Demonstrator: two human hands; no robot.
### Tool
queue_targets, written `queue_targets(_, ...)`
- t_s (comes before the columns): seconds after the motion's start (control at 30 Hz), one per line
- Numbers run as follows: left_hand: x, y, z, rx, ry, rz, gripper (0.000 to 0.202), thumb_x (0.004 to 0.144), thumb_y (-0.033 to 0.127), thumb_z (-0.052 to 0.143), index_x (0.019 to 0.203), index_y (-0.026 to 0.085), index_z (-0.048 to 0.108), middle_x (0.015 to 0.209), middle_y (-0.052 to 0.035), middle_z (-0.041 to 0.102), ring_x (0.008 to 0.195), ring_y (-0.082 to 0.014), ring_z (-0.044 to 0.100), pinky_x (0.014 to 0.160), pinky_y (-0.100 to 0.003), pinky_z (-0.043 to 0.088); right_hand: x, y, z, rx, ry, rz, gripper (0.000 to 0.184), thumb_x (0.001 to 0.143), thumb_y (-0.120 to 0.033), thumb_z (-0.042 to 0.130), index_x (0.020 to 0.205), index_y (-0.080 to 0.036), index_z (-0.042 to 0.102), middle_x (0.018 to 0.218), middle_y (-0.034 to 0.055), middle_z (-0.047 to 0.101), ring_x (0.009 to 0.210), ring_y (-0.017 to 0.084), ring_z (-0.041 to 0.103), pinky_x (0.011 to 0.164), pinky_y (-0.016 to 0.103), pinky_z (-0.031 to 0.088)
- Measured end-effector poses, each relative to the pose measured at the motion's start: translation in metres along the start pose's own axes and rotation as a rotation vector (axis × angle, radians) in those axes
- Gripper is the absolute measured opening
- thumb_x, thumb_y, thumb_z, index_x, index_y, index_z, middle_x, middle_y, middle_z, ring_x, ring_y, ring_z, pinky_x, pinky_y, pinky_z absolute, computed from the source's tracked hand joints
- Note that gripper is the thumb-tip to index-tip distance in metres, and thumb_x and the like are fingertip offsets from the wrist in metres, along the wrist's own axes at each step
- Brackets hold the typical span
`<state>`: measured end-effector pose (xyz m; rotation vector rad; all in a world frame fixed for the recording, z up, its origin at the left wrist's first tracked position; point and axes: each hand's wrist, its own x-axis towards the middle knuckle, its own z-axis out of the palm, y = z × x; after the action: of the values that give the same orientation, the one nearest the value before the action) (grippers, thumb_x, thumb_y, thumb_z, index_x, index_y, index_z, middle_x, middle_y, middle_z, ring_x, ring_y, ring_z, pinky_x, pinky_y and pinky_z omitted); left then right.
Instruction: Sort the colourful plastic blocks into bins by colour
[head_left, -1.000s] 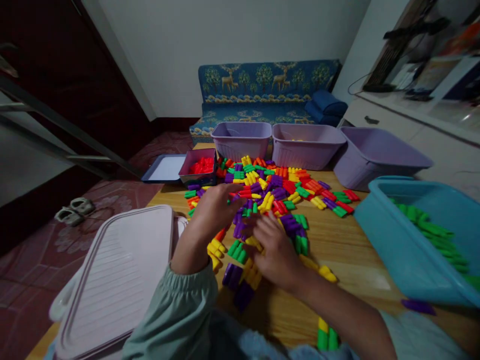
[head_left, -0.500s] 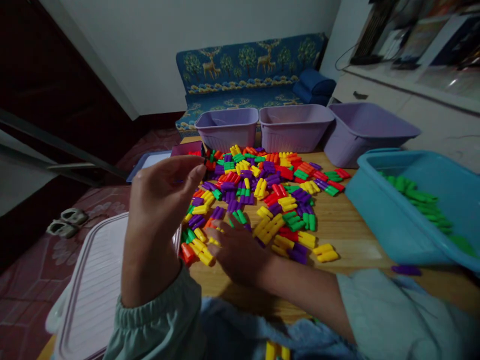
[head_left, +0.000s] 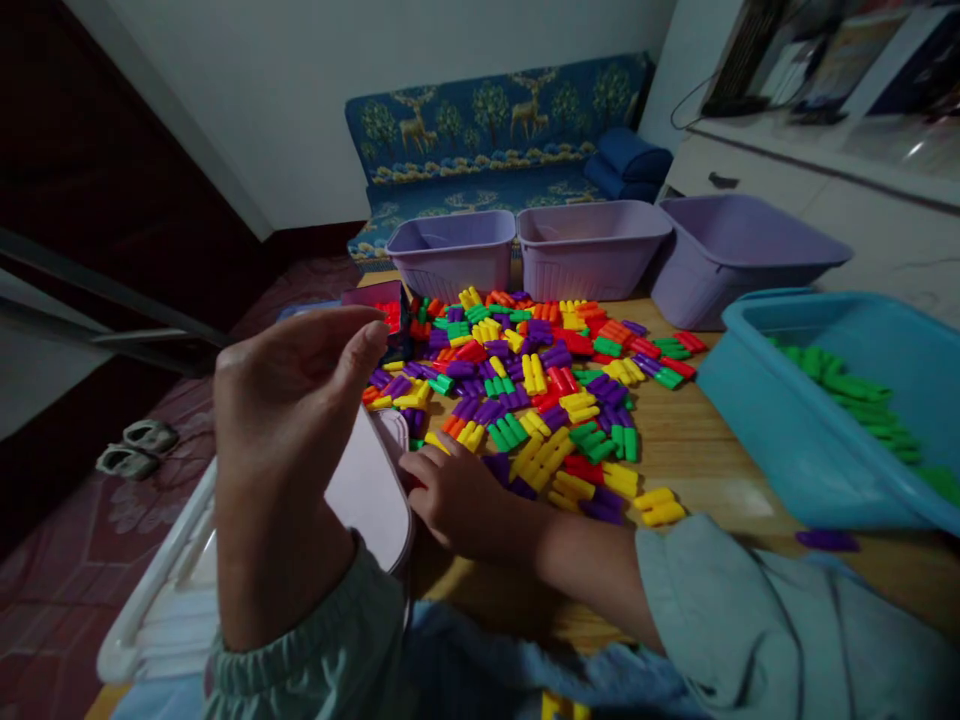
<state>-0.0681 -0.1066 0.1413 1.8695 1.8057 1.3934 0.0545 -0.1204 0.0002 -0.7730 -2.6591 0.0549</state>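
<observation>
Raised at the left, my left hand (head_left: 300, 400) has its thumb and fingers curled close together. Its other fingertips are hidden, and I cannot see what, if anything, they hold. My right hand (head_left: 457, 495) is low over the table with curled fingers, right at the edge of a pale lilac lid (head_left: 375, 490). A bit of red shows by its fingertips; what it grips is hidden. Beyond it spreads a pile of plastic building blocks (head_left: 540, 455) in yellow, purple, green, red and orange. My left forearm covers part of the lid.
Three lilac bins (head_left: 450, 255) line the table's far side. A turquoise bin (head_left: 795, 430) with green blocks (head_left: 847, 390) stands at the right. Behind the left hand is a small dark box (head_left: 386, 300) with red pieces. A white, translucent lid or box (head_left: 165, 610) lies at lower left.
The pale lid has shifted right, beside my right hand. My left hand has moved slightly left, still curled. My right hand's fingers have drawn in from the blocks.
</observation>
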Motion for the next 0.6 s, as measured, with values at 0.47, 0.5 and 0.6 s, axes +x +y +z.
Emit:
queue_targets(0.47, -0.012, 0.006, 0.018, 0.055, -0.259, 0.16, 0.023, 0.082, 0.034, 0.063, 0.096, 0.02, 0.074, 0.09, -0.0062, 0.075, 0.078, -0.0185, 0.07, 0.069, -0.026, 0.055, 0.006, 0.001, 0.001, -0.032, -0.025, 0.238, 0.018, 0.082, -0.017, 0.05, 0.097, -0.018, 0.058, 0.098, 0.0108, 0.057, 0.094, 0.025, 0.049, 0.073, 0.037, 0.04)
queue_targets(0.5, -0.015, 0.006, 0.016, 0.121, -0.322, 0.185, 0.022, 0.082, 0.032, 0.062, 0.095, 0.02, 0.074, 0.091, -0.0062, 0.075, 0.079, -0.019, 0.07, 0.07, -0.027, 0.055, 0.005, 0.002, 0.0, -0.027, -0.033, 0.235, 0.02, 0.081, -0.018, 0.051, 0.099, -0.018, 0.059, 0.099, 0.0116, 0.057, 0.094, 0.025, 0.05, 0.073, 0.037, 0.04)
queue_targets(0.6, -0.023, 0.0, 0.005, 0.359, -0.467, 0.261, 0.021, 0.083, 0.027, 0.056, 0.093, 0.021, 0.074, 0.09, -0.0067, 0.075, 0.078, -0.0208, 0.07, 0.074, -0.031, 0.054, 0.003, 0.004, -0.003, 0.0, -0.056, 0.252, 0.026, 0.079, -0.021, 0.053, 0.104, -0.016, 0.059, 0.102, 0.0138, 0.056, 0.094, 0.026, 0.051, 0.074, 0.037, 0.042)
